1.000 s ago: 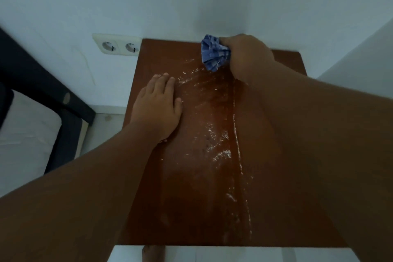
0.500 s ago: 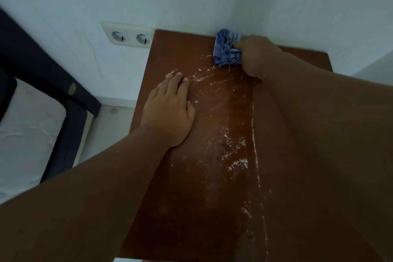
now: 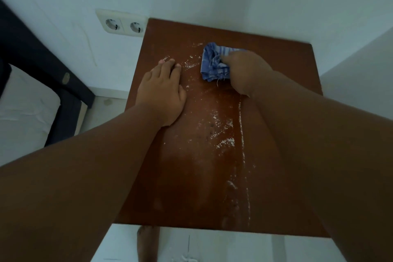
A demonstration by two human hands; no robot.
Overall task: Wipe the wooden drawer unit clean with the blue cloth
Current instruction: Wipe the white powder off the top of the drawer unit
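— Blue, striped, all bunched up: that's the cloth, sitting on the far half of the top, a little right of the middle, with a loose thread hanging off its near edge.

— Who's got it?

— The right hand. Fingers are curled tight around the wad, pressing it down on the wood. It's clamped on the cloth, no daylight between them.

— And the wood itself?

— Reddish-brown top of the drawer unit, pushed into the corner where the two white walls meet. White dust is scattered over it, thickest in a patch near the middle, and a thin pale streak runs from beside the right wrist toward the near edge. More flecks lie between the cloth and the other hand.

— The other hand?

— The left hand lies flat, palm down, fingers together and stretched out, on the left part of the top. It grips nothing, and sits apart from the cloth.

— Anything round about?

— A double wall socket just left of the far corner of the top, a dark bed frame with a white mattress lower left, and a bare foot on the pale floor below the near edge.
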